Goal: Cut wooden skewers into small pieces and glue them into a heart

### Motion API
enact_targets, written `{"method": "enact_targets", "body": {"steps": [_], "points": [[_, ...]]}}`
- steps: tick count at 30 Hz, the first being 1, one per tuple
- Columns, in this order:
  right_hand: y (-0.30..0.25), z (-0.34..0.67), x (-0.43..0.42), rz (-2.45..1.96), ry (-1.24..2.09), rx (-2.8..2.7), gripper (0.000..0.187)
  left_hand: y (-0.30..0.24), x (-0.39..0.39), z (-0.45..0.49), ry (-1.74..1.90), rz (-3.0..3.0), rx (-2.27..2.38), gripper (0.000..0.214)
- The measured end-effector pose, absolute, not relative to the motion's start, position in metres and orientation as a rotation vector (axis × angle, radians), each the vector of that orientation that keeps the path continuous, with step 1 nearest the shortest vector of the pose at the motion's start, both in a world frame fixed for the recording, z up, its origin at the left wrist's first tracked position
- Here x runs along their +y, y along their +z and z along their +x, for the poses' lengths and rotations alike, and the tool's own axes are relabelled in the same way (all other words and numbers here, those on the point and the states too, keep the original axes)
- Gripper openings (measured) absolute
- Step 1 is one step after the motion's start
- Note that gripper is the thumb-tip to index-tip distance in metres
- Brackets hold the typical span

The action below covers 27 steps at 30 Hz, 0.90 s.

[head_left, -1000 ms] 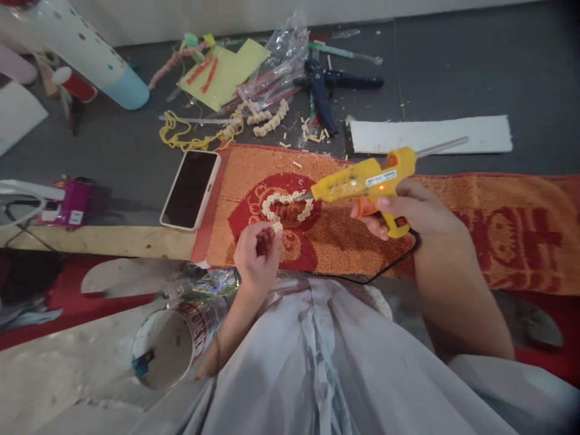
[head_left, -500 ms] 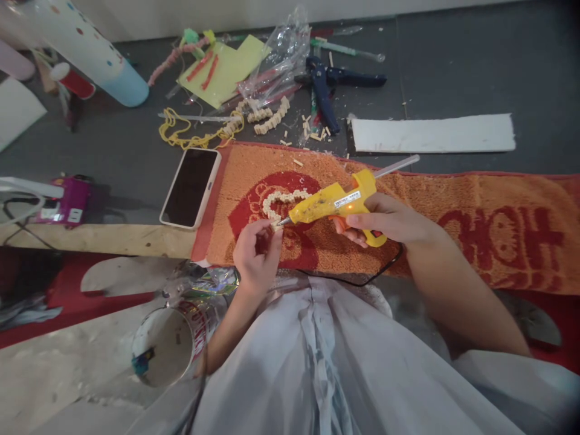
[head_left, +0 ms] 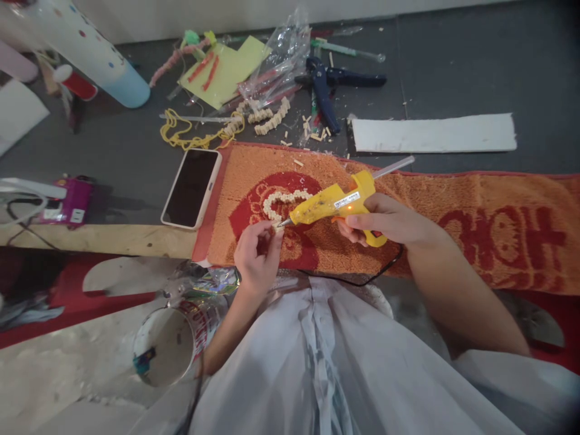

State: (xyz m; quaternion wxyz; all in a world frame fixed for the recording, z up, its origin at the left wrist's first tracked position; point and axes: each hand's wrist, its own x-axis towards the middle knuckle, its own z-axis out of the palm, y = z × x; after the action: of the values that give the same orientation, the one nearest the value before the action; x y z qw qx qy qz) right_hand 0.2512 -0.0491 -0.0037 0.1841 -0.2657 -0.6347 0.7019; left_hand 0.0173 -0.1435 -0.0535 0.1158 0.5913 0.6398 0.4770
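Observation:
A yellow hot glue gun [head_left: 324, 204] is gripped by my right hand [head_left: 385, 220], fingers at its orange trigger, with a clear glue stick [head_left: 394, 167] jutting from its back. Its metal nozzle points left and meets the tips of my left hand [head_left: 258, 251]. Between that thumb and forefinger I pinch the near end of a curved chain of small pale wooden pieces [head_left: 274, 202]. The chain bends away over the orange and red towel [head_left: 217, 241]. My fingertips partly hide the spot where the nozzle touches.
A phone [head_left: 191, 188] lies left of the towel's centre. Behind are dark blue cutters [head_left: 324, 90], loose wooden bits [head_left: 316, 134], yellow cord [head_left: 176, 136], plastic wrap [head_left: 283, 60] and a white strip [head_left: 435, 134]. A bottle [head_left: 113, 66] stands back left; an open bucket [head_left: 165, 344] is below the table edge.
The glue stick's rear end sits slightly closer to the gun, and the fingers at the trigger have drawn in a little. Both hands stay in nearly the same place.

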Motion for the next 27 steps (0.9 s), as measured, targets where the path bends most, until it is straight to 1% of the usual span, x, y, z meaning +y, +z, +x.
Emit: {"method": "enact_targets", "body": {"steps": [10, 19, 27], "points": [[-0.0011, 0.2520, -0.0513, -0.778, 2.074, -1.710, 0.035, -0.0529, -0.1429, 0.0178, 1.428, 1.756, 1.849, 0.018], [-0.0019, 0.2517, -0.0516, -0.781, 2.040, -1.704, 0.031, -0.0532, -0.1431, 0.0177, 1.452, 1.770, 1.833, 0.015], [-0.0010, 0.2509, -0.0518, -0.808, 2.047, -1.698, 0.036, -0.0534, -0.1422, 0.0183, 1.452, 1.787, 1.836, 0.016]]}}
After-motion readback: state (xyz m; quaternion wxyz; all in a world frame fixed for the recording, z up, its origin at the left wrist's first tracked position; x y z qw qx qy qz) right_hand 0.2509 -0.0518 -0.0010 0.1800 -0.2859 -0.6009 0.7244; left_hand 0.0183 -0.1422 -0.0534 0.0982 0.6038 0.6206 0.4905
